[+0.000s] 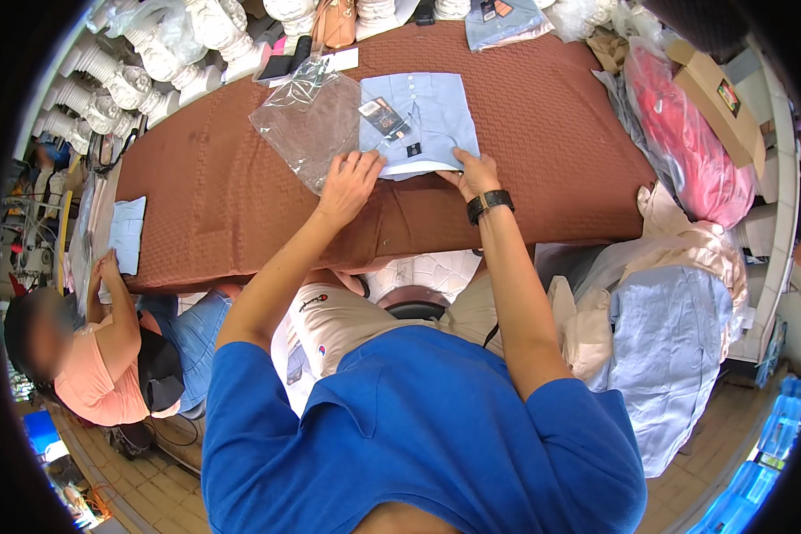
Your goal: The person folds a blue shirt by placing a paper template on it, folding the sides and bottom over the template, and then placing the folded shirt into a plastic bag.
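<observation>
A folded light blue shirt (445,111) lies in front of me, its white-lined collar edge toward me. A dark hang tag (383,117) rests on it. My right hand (474,175) grips the shirt's near right corner, thumb on top and fingers underneath. At the near left corner, my left hand (351,184) lies with bent fingers over the shirt's edge and the bag; its fingers are slightly apart. A clear plastic bag (307,120) is spread flat beside the shirt, partly under my left hand.
The brown cloth-covered table (561,169) holds another bagged shirt (505,20) at the far edge. White ornate columns (107,76) line the back left. At left a co-worker (107,356) handles a folded blue shirt (127,233). Loose blue garments (663,338) hang at my right.
</observation>
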The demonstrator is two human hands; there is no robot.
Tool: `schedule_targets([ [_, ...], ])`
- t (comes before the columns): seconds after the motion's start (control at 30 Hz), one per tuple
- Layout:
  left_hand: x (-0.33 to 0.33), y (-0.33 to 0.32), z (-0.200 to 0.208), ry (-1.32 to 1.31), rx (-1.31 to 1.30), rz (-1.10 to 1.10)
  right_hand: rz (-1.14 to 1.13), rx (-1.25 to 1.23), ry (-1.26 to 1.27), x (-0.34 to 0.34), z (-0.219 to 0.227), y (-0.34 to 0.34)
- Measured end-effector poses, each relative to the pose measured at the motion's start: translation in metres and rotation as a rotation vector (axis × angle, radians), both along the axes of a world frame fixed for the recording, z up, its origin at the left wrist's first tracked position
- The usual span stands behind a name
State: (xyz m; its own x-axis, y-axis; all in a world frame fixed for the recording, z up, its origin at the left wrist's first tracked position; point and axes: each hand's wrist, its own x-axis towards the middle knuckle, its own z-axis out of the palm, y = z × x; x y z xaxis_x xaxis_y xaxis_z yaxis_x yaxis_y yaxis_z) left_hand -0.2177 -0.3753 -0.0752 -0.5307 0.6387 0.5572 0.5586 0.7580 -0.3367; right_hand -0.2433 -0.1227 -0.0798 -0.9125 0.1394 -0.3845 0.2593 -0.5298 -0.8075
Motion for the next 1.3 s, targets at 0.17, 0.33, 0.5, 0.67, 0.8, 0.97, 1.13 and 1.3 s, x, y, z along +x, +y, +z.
schedule_targets([
  [0.17,0.001,-0.007,0.005,-0.039,0.086,-0.104,0.050,0.069,0.043,0.005,0.003,0.005],
  [0.33,0.020,-0.002,0.010,-0.129,0.102,-0.149,0.073,0.157,-0.014,0.033,0.013,0.016],
  [0.5,0.029,0.001,-0.003,-0.272,0.093,-0.151,0.045,0.128,-0.046,0.043,-0.005,0.017],
  [0.67,0.031,0.005,0.010,-0.287,0.147,-0.148,0.023,-0.102,-0.007,0.062,-0.014,0.018],
  [0.8,0.035,0.020,0.022,-0.316,0.191,-0.195,-0.052,0.096,-0.071,0.096,-0.014,-0.007],
  [0.97,0.024,0.036,0.011,-0.326,0.080,-0.203,0.209,-0.167,-0.169,0.109,-0.017,-0.024],
  [1.13,0.019,0.037,0.007,-0.346,0.077,-0.224,0.172,-0.191,-0.158,0.090,-0.024,-0.047],
  [1.3,0.018,0.034,0.011,-0.342,0.094,-0.234,0.160,-0.157,-0.169,0.080,-0.021,-0.053],
])
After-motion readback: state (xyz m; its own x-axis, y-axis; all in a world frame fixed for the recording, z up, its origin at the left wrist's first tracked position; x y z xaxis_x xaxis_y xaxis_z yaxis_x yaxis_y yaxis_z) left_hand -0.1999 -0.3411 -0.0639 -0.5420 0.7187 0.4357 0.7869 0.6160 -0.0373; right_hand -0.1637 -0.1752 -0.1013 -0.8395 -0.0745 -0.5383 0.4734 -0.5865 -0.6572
